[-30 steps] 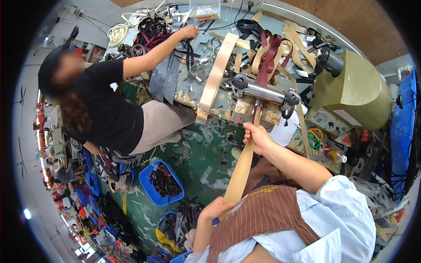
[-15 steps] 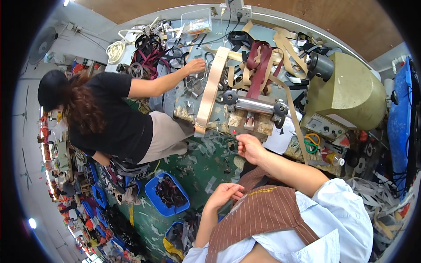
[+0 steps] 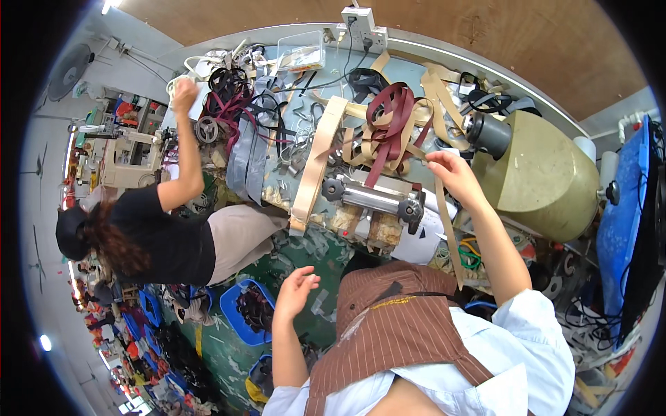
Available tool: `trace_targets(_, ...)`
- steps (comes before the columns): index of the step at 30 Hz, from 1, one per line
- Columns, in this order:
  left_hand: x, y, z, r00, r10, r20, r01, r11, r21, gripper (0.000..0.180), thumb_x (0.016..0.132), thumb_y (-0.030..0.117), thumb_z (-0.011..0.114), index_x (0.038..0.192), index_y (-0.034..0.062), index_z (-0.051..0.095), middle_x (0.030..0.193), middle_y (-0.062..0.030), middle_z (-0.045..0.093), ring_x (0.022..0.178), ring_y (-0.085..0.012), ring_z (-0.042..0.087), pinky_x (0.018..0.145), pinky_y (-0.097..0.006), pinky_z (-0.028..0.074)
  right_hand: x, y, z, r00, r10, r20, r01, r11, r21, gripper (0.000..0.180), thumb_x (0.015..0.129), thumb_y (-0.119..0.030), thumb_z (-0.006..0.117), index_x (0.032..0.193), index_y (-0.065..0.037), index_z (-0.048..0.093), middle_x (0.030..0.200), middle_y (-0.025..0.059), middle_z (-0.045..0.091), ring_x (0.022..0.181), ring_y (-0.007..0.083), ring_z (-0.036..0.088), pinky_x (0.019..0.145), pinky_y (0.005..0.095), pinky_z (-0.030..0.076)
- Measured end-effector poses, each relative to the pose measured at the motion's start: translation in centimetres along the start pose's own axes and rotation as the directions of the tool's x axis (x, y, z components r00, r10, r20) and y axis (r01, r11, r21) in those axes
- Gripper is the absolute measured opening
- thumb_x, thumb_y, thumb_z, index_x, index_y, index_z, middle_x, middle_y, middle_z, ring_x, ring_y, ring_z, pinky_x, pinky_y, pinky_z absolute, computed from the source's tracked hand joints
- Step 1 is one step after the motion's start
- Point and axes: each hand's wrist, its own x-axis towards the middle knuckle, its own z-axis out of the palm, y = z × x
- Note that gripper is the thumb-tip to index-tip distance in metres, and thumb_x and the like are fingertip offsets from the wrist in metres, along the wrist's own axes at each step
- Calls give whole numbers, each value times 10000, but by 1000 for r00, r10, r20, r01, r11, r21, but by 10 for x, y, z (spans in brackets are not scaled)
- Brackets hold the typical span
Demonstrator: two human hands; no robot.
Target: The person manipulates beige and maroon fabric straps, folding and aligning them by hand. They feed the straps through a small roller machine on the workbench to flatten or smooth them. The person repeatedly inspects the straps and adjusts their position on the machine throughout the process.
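My right hand reaches over the workbench, its fingers stretched out and fingertips at a long beige strap that hangs over the front edge. Whether they touch it is hard to see. My left hand hangs in the air left of my apron, fingers loosely bent and apart, holding nothing. Beyond the right hand, maroon straps lie looped over a pile of beige straps. In front of that pile sits a metal roller with black knobs at its ends. A wide beige band runs beside it.
An olive-green machine stands at the right. At the left, a person in black raises an arm over the bench. A blue basin with dark scraps stands on the green floor. Power sockets hang above the bench's back.
My right hand has moved up and right, from the bench's front edge to the beige strap. My left hand has shifted left and slightly up. The other person's arm has swung leftward and up.
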Motion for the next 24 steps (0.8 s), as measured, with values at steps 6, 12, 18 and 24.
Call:
trace_targets(6, 30, 26, -40, 1000, -1, 11, 1, 1000, 5, 330, 904, 166, 520, 1186, -4, 500, 1006, -127, 640, 880, -146, 610, 739, -254, 455, 84, 18, 52, 914, -22, 406, 187, 909, -373, 328, 754, -111, 612, 1070, -30, 585, 999, 138, 629, 961, 289, 590, 827, 366, 465)
trace_targets(12, 74, 29, -70, 991, 84, 105, -82, 996, -31, 309, 901, 122, 513, 1172, -25, 490, 1010, -130, 627, 884, -156, 601, 780, -269, 467, 145, 66, 111, 837, -172, 520, 547, 209, -811, 785, 632, -42, 656, 1340, -98, 322, 1305, 141, 403, 1205, 340, 375, 995, 430, 312)
trace_targets(18, 136, 15, -84, 986, 82, 142, -53, 979, -199, 291, 909, 135, 496, 1161, -11, 505, 1004, -108, 635, 850, -144, 597, 772, -271, 470, 167, 89, 101, 910, -209, 357, 413, 389, -824, 318, 698, -28, 554, 993, -125, 620, 901, 54, 619, 915, 232, 564, 844, 394, 370)
trace_targets(24, 195, 26, -94, 946, 203, 254, -190, 979, -75, 300, 897, 135, 509, 1167, 5, 518, 997, -110, 646, 866, -143, 606, 784, -263, 470, 134, 79, 70, 821, -351, 449, 545, 253, -799, 288, 656, -70, 603, 934, -132, 651, 919, 12, 620, 926, 217, 574, 892, 367, 388)
